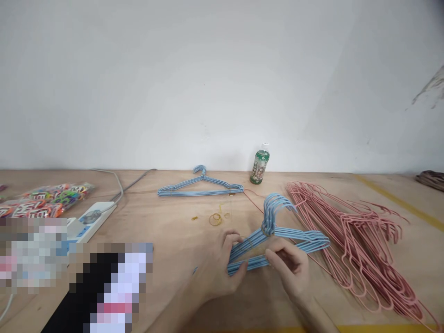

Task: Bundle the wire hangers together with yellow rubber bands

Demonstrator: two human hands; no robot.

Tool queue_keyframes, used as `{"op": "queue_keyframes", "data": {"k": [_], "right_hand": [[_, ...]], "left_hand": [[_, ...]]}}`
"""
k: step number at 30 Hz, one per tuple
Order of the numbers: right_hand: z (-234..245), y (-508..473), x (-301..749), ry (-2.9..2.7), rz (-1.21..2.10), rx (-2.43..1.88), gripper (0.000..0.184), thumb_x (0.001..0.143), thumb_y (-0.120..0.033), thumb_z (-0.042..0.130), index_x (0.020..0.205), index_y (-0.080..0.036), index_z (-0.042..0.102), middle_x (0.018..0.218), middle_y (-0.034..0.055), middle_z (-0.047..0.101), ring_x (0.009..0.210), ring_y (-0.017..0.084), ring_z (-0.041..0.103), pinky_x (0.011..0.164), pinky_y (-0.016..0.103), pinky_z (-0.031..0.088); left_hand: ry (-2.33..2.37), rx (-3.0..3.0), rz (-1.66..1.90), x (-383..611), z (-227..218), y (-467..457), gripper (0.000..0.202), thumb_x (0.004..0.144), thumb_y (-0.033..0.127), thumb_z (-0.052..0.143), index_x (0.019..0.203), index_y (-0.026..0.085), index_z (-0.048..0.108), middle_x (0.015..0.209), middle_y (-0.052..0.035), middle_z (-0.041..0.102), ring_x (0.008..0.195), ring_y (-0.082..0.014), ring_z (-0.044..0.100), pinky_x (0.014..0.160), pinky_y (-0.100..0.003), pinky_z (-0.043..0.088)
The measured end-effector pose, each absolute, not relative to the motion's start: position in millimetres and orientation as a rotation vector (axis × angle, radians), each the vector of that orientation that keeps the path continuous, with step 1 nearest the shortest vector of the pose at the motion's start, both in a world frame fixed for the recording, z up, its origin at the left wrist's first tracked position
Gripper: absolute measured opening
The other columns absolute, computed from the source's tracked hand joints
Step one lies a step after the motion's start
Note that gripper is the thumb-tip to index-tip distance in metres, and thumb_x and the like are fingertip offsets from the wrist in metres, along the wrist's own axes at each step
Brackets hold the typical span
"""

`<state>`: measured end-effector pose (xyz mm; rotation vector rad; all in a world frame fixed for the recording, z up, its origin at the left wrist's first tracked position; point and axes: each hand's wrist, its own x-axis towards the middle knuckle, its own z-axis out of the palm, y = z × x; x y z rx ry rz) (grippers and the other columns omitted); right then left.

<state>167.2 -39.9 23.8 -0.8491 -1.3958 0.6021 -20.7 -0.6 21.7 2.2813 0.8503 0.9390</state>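
A bundle of blue hangers (255, 238) lies in front of me, with its several hooks gathered together and pointing up. A yellowish band wraps the necks just under the hooks. My left hand (218, 270) is closed around the bundle's left end, hiding most of that corner. Over the middle of the bundle, by the lower bars, my right hand (289, 266) has its thumb and fingers curled together; whether something thin is pinched there cannot be made out. Loose yellow rubber bands (215, 219) lie on the wooden table (176, 231) just beyond my left hand.
Another blue hanger bundle (201, 192) lies flat farther back. A heap of pink hangers (360, 249) spreads over the right side. Near the wall stands a green-labelled bottle (260, 165). On the left are a power strip (104, 213), colourful plastic packets (65, 196) and a partly blurred black object (90, 286).
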Motion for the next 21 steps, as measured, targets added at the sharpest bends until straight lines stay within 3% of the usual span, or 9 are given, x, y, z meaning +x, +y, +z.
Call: {"op": "queue_keyframes", "data": {"k": [4, 8, 13, 18, 21], "right_hand": [[26, -33, 177, -1.337, 0.93, -0.63, 0.021, 0.086, -0.029, 0.055, 0.067, -0.02, 0.054, 0.063, 0.0004, 0.047, 0.06, 0.015, 0.045, 0.055, 0.029, 0.035], [33, -31, 185, -1.188, 1.172, -0.483, 0.027, 0.084, -0.033, 0.056, 0.061, -0.021, 0.05, 0.058, -0.0005, 0.039, 0.062, 0.017, 0.043, 0.059, 0.031, 0.032], [34, -31, 189, -1.001, 1.343, -0.475, 0.023, 0.081, -0.031, 0.06, 0.063, -0.02, 0.05, 0.069, 0.0009, 0.043, 0.069, 0.016, 0.044, 0.064, 0.031, 0.032], [32, -30, 186, -1.021, 1.402, -0.486, 0.025, 0.086, -0.028, 0.057, 0.064, -0.019, 0.051, 0.058, -0.0015, 0.041, 0.059, 0.013, 0.042, 0.06, 0.028, 0.033], [32, -30, 187, -0.986, 1.445, -0.518, 0.023, 0.087, -0.028, 0.058, 0.067, -0.018, 0.055, 0.06, -0.0004, 0.05, 0.059, 0.011, 0.048, 0.061, 0.025, 0.039]], "left_hand": [[0.968, 2.226, 0.902, -19, 16, 1, 0.037, 0.083, 0.021, 0.052, 0.119, 0.024, 0.043, 0.108, -0.0045, 0.06, 0.093, -0.0177, 0.061, 0.083, -0.033, 0.049], [1.086, 2.137, 0.861, -17, 12, 3, 0.038, 0.083, 0.018, 0.051, 0.12, 0.024, 0.048, 0.094, 0.0002, 0.067, 0.087, -0.0167, 0.064, 0.079, -0.03, 0.049], [1.092, 2.111, 0.76, -16, 15, 4, 0.031, 0.085, 0.017, 0.046, 0.115, 0.023, 0.052, 0.091, 0.0002, 0.066, 0.083, -0.0169, 0.061, 0.077, -0.03, 0.046], [1.125, 2.107, 0.757, -17, 17, 5, 0.019, 0.086, 0.019, 0.045, 0.104, 0.024, 0.051, 0.084, 0.0018, 0.062, 0.079, -0.0167, 0.058, 0.072, -0.029, 0.042], [1.123, 2.109, 0.769, -20, 15, 7, 0.016, 0.088, 0.021, 0.043, 0.103, 0.024, 0.05, 0.079, 0.0028, 0.059, 0.074, -0.0158, 0.056, 0.068, -0.028, 0.04]]}}
